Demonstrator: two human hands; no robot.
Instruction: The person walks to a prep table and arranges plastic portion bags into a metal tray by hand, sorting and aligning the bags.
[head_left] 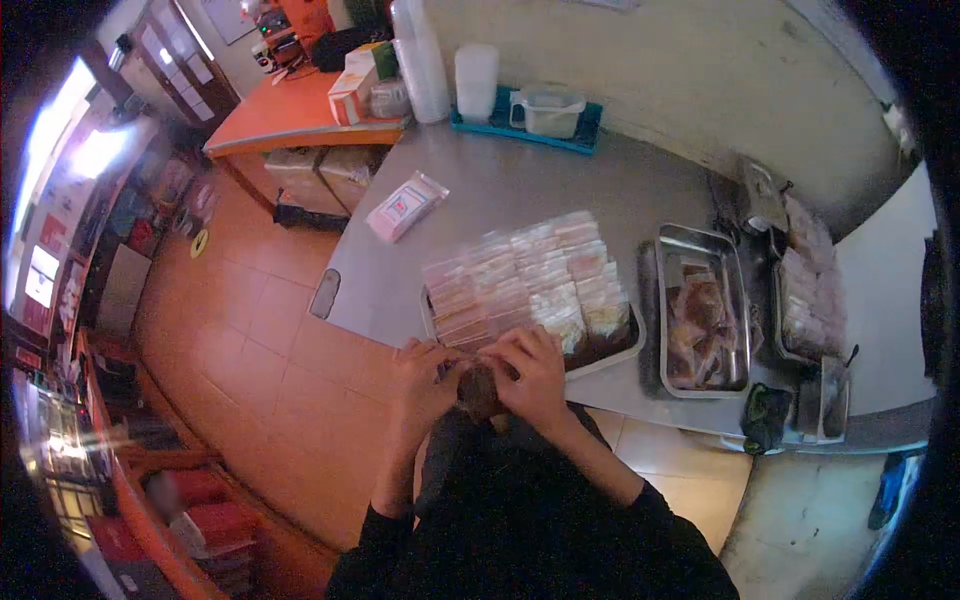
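My left hand [428, 376] and my right hand [532, 372] are close together at the table's front edge. Between them hangs a small plastic bag with dark brown contents [481, 392], its top pinched in the fingers of both hands. Just beyond my hands, a tray [612, 360] bears rows of small clear packets [530, 270], some with whitish and some with pinkish-brown contents. To the right stands a deep metal tray [662, 300] in which lie several bags of brown contents [702, 305].
A white packet with a printed label [406, 207] lies at the table's left. At the back, a teal tray [590, 140] carries plastic containers. More packets [805, 290] and a dark bundle [767, 418] are at the right. An orange table [270, 110] stands at the far left.
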